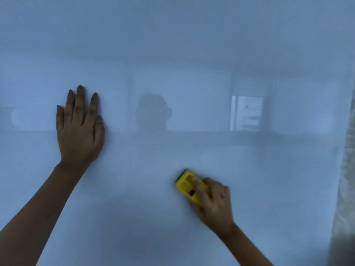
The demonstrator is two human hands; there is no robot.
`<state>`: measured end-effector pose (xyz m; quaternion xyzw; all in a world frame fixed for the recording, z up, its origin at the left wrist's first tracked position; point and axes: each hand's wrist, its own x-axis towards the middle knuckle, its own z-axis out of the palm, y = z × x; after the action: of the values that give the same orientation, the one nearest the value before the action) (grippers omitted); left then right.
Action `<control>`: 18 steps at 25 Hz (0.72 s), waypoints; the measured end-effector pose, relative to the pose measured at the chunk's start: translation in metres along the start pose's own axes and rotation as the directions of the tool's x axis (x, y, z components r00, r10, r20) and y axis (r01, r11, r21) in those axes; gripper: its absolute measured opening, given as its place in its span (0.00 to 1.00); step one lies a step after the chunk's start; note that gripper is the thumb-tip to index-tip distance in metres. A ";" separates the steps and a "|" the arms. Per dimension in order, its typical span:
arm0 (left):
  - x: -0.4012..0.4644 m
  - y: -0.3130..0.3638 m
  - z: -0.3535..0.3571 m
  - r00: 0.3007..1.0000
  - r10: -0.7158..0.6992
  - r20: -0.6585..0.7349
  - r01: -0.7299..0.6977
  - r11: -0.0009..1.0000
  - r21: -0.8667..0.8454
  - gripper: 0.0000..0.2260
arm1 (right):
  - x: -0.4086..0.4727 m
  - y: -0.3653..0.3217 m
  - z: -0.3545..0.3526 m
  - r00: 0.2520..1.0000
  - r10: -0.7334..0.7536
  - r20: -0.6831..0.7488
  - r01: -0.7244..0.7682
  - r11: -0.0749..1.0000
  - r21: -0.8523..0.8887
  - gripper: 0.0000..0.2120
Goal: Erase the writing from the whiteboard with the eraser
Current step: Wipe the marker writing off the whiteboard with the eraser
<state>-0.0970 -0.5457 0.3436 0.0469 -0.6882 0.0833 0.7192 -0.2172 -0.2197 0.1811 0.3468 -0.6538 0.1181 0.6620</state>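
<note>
Head view looks straight onto the whiteboard [192,45], which fills almost the whole picture and carries only faint, blurred reflections. Toward the board's left side, about mid-height, the left hand [79,129] lies flat against it, palm down, fingers straight and slightly spread, pointing up, grasping nothing; its bare forearm runs down to the lower left corner. Lower and right of the board's centre, the right hand [213,200] grips a yellow eraser [187,186], fingers curled over its back and upper side, and presses it to the board. The eraser is tilted, its free end pointing up and left, with a dark edge showing at that tip and a small dark square on its back. A ring [223,194] sits on one finger of this hand. Along the board's right edge hangs a pale, patterned curtain [345,189]. Hand and eraser are somewhat blurred.
</note>
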 end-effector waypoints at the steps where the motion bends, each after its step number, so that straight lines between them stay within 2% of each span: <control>1: 0.000 0.000 -0.001 1.000 -0.004 0.005 0.004 1.000 0.007 0.23 | 0.001 0.025 -0.006 0.995 0.098 -0.023 -0.099 0.994 -0.036 0.25; 4: -0.002 0.016 -0.002 0.999 -0.038 0.028 0.038 0.999 -0.003 0.23 | 0.037 0.087 -0.019 0.897 0.423 -0.128 -0.431 0.901 -0.042 0.26; 6: -0.006 0.044 0.003 0.998 -0.032 0.049 0.032 0.999 -0.017 0.24 | 0.075 0.108 -0.024 0.838 0.524 -0.154 -0.530 0.848 0.001 0.28; 7: -0.007 0.061 0.008 0.998 -0.017 0.063 0.019 1.000 -0.024 0.25 | 0.093 0.110 -0.024 0.833 0.529 -0.162 -0.535 0.845 0.007 0.28; 9: -0.006 0.100 0.018 0.997 0.015 0.082 -0.010 0.998 -0.056 0.25 | 0.119 0.104 -0.021 0.876 0.456 -0.156 -0.462 0.887 -0.002 0.27; 11: -0.004 0.134 0.026 0.995 0.043 0.092 -0.034 0.995 -0.091 0.25 | 0.124 0.086 -0.017 0.952 0.279 -0.125 -0.282 0.959 -0.007 0.27; 13: 0.000 0.165 0.033 0.994 0.063 0.090 -0.053 0.993 -0.108 0.24 | 0.104 0.077 -0.016 0.995 0.058 -0.082 -0.059 0.998 0.001 0.26; 15: 0.004 0.191 0.040 0.994 0.067 0.090 -0.056 0.992 -0.115 0.24 | 0.072 0.082 -0.017 0.993 -0.102 -0.064 0.102 0.995 0.006 0.25; 18: 0.008 0.219 0.050 0.992 0.076 0.103 -0.063 0.990 -0.128 0.24 | 0.021 0.113 -0.024 0.989 -0.143 -0.034 0.144 0.989 0.021 0.24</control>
<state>-0.1863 -0.3391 0.3440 -0.0175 -0.7308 0.0627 0.6795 -0.2644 -0.1282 0.2374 0.3985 -0.6149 0.0834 0.6754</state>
